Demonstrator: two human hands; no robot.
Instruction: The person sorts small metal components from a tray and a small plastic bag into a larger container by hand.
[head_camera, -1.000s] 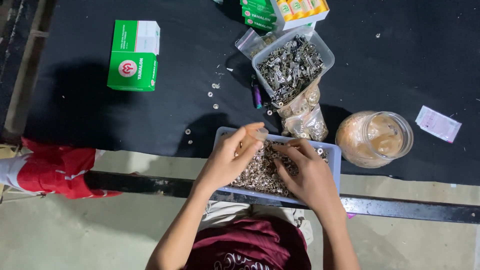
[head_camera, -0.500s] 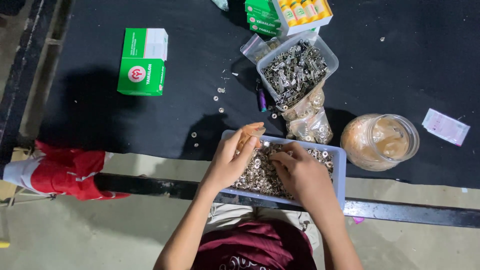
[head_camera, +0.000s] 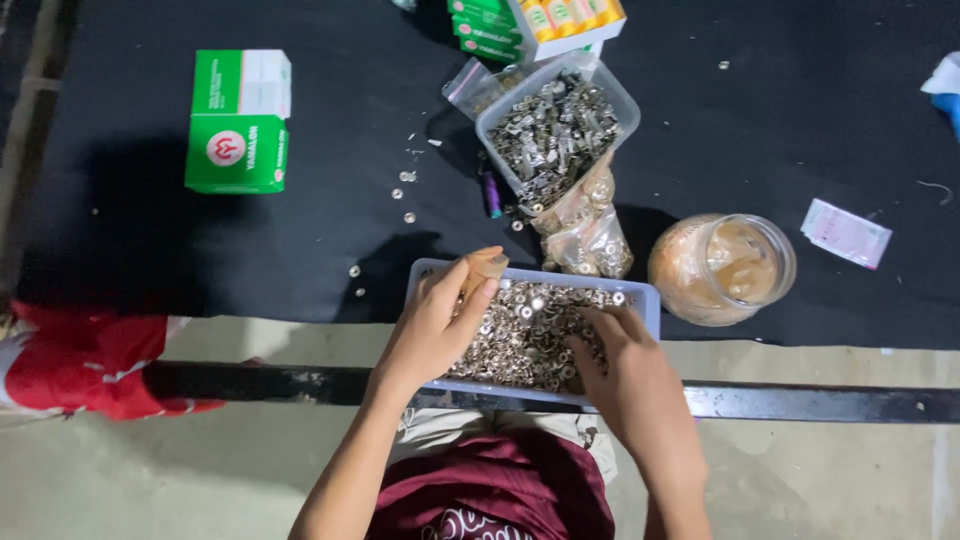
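Observation:
A shallow clear plastic tray (head_camera: 648, 300) at the table's near edge holds a heap of several small silver metal rings and fasteners (head_camera: 530, 325). My left hand (head_camera: 440, 320) rests over the tray's left side, thumb and forefinger pinched together near the far rim; any small piece between them is too small to make out. My right hand (head_camera: 625, 375) lies palm down in the tray's right part, fingers curled into the metal pieces.
A second clear tub of metal parts (head_camera: 555, 125) stands further back, with a plastic bag of parts (head_camera: 585, 235) in front. A round clear jar (head_camera: 725, 268) stands right. A green and white box (head_camera: 238, 120) lies left, loose rings (head_camera: 405, 195) nearby, red cloth (head_camera: 90, 360) below left.
The view has shifted slightly. My right hand has slid down and right inside the tray; my left hand has stayed pinched at the tray's far left rim.

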